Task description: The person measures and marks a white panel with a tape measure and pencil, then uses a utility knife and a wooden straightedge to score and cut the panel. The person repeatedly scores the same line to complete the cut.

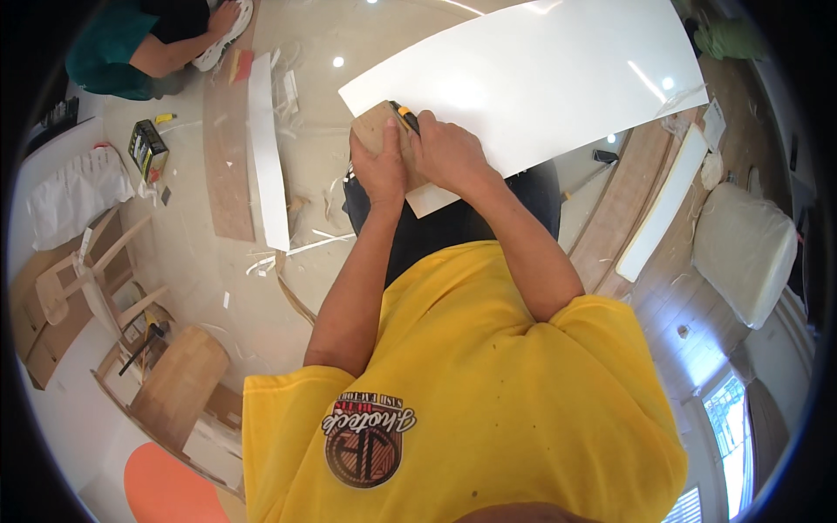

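A large glossy white panel (540, 78) extends from my lap toward the far right. At its near left corner my left hand (380, 173) grips a light brown wooden block (371, 127), thumb lying along the top and fingers around the left side. My right hand (450, 155) is closed around a yellow and black utility knife (404, 115), held beside the block's right edge. The knife's blade is too small to make out. Both hands are close together, nearly touching.
At the far left another person in a teal shirt (113, 52) crouches by a brown plank (228, 157) and a white strip (267, 157). Wooden chairs (183, 383) stand at the left. Long boards (628, 192) and a wrapped cushion (745, 253) lie right. Scraps litter the floor.
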